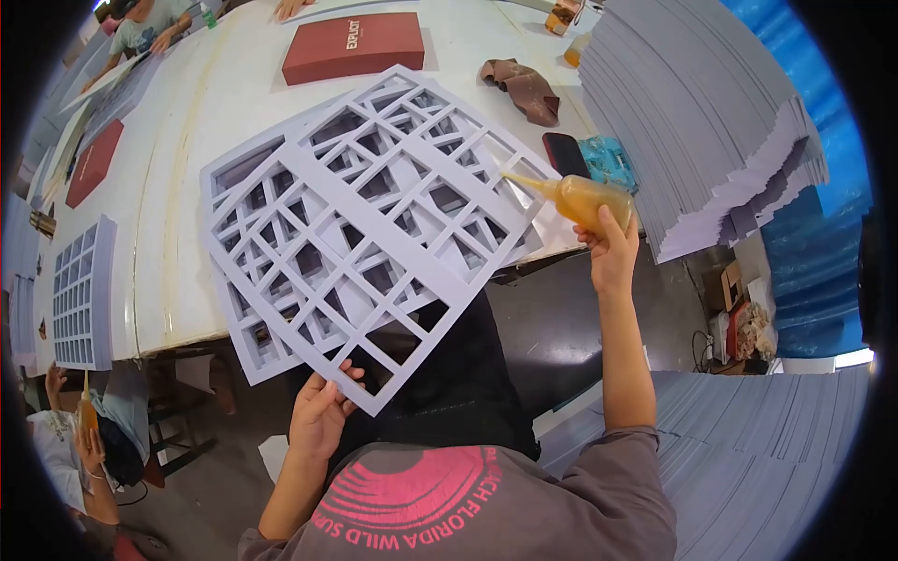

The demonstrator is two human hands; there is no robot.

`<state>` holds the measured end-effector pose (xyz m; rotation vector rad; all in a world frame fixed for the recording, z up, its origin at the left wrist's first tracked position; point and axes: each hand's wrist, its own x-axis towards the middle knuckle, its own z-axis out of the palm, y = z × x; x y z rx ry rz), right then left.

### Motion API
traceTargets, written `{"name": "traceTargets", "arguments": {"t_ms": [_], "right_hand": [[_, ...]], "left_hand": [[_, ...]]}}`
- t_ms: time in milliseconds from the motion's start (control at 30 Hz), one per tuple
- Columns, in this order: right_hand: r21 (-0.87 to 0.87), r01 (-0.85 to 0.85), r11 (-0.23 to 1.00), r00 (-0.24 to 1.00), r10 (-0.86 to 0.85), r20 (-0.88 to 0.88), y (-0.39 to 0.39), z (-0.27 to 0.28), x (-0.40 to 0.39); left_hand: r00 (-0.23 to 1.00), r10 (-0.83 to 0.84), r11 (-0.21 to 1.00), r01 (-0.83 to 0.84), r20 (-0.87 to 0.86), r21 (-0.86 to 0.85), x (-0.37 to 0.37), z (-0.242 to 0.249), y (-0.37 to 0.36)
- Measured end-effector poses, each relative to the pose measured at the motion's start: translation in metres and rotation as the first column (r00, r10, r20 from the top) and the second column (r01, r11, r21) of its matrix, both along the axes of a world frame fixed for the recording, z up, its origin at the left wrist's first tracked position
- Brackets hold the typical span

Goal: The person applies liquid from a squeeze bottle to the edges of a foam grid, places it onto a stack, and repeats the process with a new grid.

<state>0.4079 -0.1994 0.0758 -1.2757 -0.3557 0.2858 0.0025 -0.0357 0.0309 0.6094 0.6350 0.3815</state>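
Note:
Several pale grey lattice sheets (pixel 404 245) with square cut-outs lie stacked at differing angles on the white table, overhanging its near edge. My left hand (pixel 323 411) pinches the near corner of the top sheet, thumb above. My right hand (pixel 610 241) is wrapped round a soft bottle of amber liquid (pixel 591 203), held tilted with its thin nozzle pointing left, over the right part of the sheets. Whether the nozzle touches a sheet cannot be made out.
A red box (pixel 354 49), a brown cloth (pixel 524 91), a dark phone-like object (pixel 565 155) and a blue packet (pixel 608 164) lie on the table (pixel 178 234). Tall grey sheet stacks (pixel 683 112) stand right. Co-workers sit left, one holding a similar bottle (pixel 88 411).

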Motion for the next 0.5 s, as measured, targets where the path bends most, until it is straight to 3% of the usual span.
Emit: {"name": "traceTargets", "arguments": {"t_ms": [400, 500], "right_hand": [[-0.012, -0.310, 0.951, 0.922, 0.298, -0.245, 0.005, -0.002, -0.132], [-0.015, -0.358, 0.934, 0.910, 0.345, -0.231, 0.005, -0.004, -0.167]], "left_hand": [[1.000, 0.012, 0.999, -0.012, -0.012, -0.033, 0.000, 0.002, 0.002], [1.000, -0.004, 1.000, 0.004, -0.007, -0.025, 0.000, 0.004, 0.001]]}}
